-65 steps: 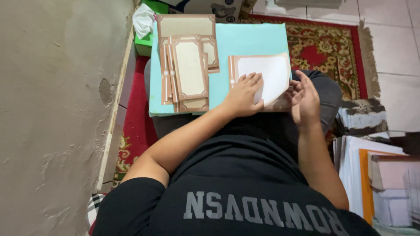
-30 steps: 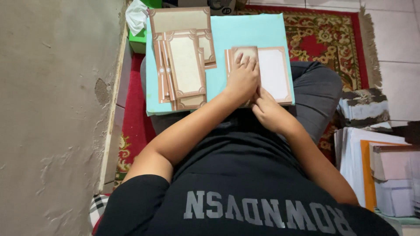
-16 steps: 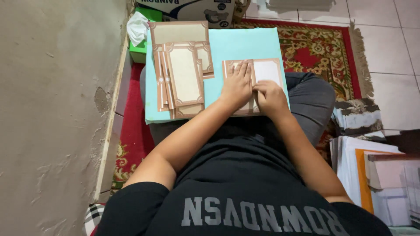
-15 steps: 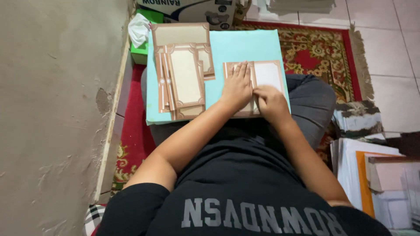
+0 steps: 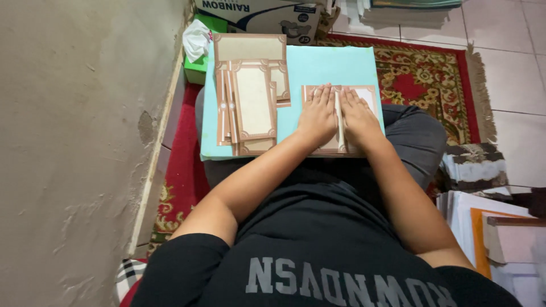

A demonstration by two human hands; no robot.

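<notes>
2 hands, left hand (image 5: 317, 115) and right hand (image 5: 358, 116), press flat, fingers extended, on bordered card (image 5: 369, 94); card stack (image 5: 250, 99) at 9 o'clock, on turquoise board (image 5: 335, 65)

A rough grey plaster wall (image 5: 79, 142) fills the left side, with a pale wooden strip (image 5: 159, 165) along its foot. The floor (image 5: 512, 68) is laid with light square tiles. A red patterned rug (image 5: 432, 74) with a fringed edge lies on it. A cardboard box (image 5: 256, 14) stands at the top, and stacks of paper (image 5: 472, 165) sit at the right. The light is even and soft.
</notes>
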